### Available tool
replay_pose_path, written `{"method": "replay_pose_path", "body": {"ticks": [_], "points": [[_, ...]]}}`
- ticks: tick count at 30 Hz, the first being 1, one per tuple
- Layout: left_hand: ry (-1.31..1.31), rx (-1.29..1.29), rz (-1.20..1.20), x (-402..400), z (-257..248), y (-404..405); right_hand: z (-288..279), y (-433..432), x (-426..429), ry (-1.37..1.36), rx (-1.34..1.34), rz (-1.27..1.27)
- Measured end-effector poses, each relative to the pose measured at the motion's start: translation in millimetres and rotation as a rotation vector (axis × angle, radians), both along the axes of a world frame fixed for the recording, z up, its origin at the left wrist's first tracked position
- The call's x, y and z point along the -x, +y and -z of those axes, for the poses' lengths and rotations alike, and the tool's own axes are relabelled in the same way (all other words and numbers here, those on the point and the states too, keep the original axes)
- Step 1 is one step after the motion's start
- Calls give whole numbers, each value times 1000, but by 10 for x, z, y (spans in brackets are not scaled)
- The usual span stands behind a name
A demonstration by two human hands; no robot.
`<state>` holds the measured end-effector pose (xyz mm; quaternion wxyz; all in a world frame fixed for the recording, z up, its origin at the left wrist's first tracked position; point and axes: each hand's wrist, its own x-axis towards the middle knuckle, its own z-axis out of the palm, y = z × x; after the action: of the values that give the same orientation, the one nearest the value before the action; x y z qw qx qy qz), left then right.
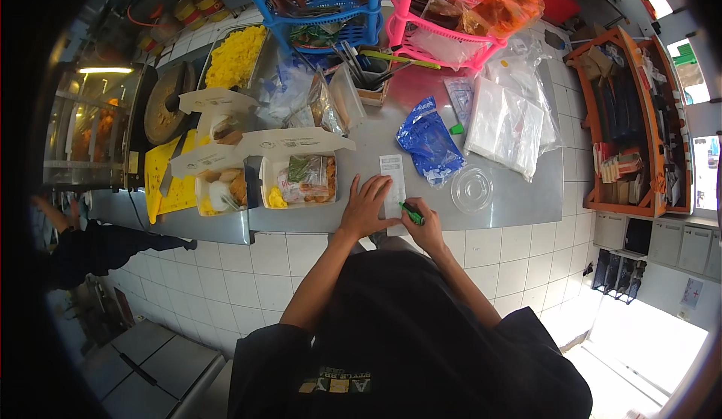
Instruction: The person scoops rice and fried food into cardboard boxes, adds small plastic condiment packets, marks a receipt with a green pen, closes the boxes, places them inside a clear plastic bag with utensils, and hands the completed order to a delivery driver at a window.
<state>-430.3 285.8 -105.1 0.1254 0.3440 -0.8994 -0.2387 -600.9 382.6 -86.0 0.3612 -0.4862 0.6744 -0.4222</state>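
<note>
A long printed paper receipt (397, 186) lies on the steel table (366, 147) in front of me. My left hand (364, 207) rests on its left side, fingers spread and palm down. In my right hand (427, 228) is a green marker (413, 213), its tip at the paper's right edge. A loose green cap (456, 129) sits farther back on the table. To the left of my left hand stands an open cardboard meal box (293, 140), holding fried food, yellow rice and small packets. Two more open boxes (203, 158) are beyond it, also with food inside.
A blue plastic package (430, 145), a clear round lid (472, 189) and stacked plastic bags (503, 124) lie to the right. Blue (321, 21) and pink (445, 41) basket racks stand behind. A knife (174, 165) rests on a yellow cutting board (161, 200). Another person (107, 250) is at far left.
</note>
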Motion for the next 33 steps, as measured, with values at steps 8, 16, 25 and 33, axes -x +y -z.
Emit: {"method": "replay_pose_path", "body": {"ticks": [8, 16, 25, 33], "points": [[-18, -27, 9, -4, 1, -4, -37, 25, -4, 4, -12, -21], [13, 27, -12, 1, 50, 11, -62, 100, -28, -26, -18, -29], [-65, 3, 21, 1, -44, 1, -24, 82, -45, 4, -46, -46], [-56, -2, 14, 6, -34, 5, -18, 169, -28, -8, -19, -71]]}}
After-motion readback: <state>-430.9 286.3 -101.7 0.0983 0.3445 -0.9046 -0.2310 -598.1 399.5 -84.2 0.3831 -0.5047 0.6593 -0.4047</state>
